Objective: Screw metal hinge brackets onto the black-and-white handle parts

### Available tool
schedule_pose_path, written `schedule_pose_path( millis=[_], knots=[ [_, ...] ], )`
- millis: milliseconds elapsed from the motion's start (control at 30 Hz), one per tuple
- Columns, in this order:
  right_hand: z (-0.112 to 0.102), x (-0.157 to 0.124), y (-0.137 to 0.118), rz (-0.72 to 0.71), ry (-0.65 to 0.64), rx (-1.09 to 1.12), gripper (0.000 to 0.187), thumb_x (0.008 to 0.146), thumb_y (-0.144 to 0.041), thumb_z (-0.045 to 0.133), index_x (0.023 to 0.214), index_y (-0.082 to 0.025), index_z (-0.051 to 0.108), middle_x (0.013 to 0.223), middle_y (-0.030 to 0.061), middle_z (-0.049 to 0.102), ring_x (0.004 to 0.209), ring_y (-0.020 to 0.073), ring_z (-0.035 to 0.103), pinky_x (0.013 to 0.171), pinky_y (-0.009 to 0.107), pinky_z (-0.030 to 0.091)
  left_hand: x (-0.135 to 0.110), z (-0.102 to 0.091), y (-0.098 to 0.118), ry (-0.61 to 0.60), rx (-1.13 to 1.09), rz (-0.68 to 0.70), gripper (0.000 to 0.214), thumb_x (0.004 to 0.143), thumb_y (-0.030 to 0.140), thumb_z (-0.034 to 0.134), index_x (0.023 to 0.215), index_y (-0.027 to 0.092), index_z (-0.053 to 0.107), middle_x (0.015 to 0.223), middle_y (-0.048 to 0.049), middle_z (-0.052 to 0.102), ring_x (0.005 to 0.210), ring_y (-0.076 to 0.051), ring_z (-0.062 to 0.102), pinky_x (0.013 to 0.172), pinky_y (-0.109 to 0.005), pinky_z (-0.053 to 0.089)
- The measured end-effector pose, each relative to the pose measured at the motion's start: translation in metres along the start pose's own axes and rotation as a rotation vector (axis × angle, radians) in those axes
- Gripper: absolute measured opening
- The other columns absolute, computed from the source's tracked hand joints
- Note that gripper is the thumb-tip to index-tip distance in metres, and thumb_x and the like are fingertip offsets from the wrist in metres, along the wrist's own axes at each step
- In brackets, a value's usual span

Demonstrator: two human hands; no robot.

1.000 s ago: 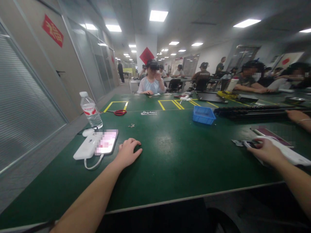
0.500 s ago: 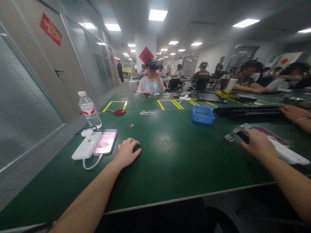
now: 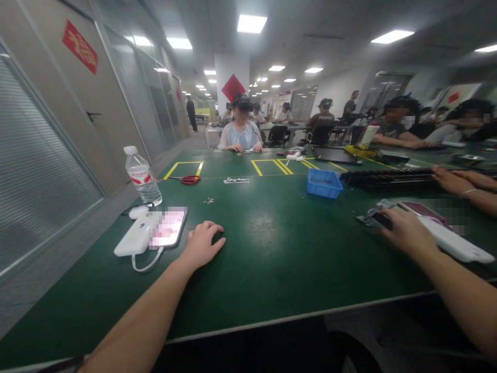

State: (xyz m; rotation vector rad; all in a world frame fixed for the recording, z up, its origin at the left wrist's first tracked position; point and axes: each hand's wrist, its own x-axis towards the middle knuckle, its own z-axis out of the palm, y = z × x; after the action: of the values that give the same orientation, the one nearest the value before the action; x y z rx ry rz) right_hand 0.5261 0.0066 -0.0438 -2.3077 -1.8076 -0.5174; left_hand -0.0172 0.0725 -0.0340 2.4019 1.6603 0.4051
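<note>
My left hand (image 3: 202, 244) rests on the green table (image 3: 272, 243) with its fingers loosely curled and nothing in it, just right of a phone (image 3: 167, 227) lying on a white power bank (image 3: 132, 241). At the right, my right hand (image 3: 406, 230) is closed around a small dark and silver metal part (image 3: 375, 216) held just above the table, next to a white flat device (image 3: 452, 243).
A water bottle (image 3: 140, 176) stands at the left, with red scissors (image 3: 190, 180) and small metal bits (image 3: 209, 200) behind. A blue bin (image 3: 324, 183) sits mid-table beside a long black rail (image 3: 392, 178). A co-worker's hands (image 3: 458, 181) reach in at right. Other people sit at the far tables.
My right hand has lifted the metal part off the table and carried it slightly away and to the left. The co-worker's hands moved left along the rail. My left hand stayed put.
</note>
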Motion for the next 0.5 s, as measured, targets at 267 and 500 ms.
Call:
schedule_pose_path(
  millis=[267,500],
  knots=[
    [0.0015,-0.0034,-0.0031,-0.024,0.061,-0.035,0.036,0.081,-0.024,0.048,0.114,-0.011,0.057,0.114,0.0165,0.060,0.104,0.0295,0.056,0.087,0.039,0.047,0.0000,-0.0004,-0.0002,-0.010,-0.005,-0.002,0.030,0.085,0.039,0.050,0.109,0.025,0.060,0.119,-0.0077,0.054,0.115,-0.029,0.048,0.094,-0.049,0.037],
    [0.0061,-0.0020,-0.0014,-0.068,0.091,-0.033,0.037,0.081,-0.023,0.046,0.115,-0.011,0.057,0.114,0.0169,0.059,0.106,0.0297,0.054,0.088,0.039,0.046,-0.0004,-0.0026,0.0019,-0.028,-0.002,-0.007,0.030,0.086,0.038,0.049,0.110,0.025,0.059,0.121,-0.0080,0.054,0.117,-0.029,0.047,0.096,-0.049,0.036]
  ],
)
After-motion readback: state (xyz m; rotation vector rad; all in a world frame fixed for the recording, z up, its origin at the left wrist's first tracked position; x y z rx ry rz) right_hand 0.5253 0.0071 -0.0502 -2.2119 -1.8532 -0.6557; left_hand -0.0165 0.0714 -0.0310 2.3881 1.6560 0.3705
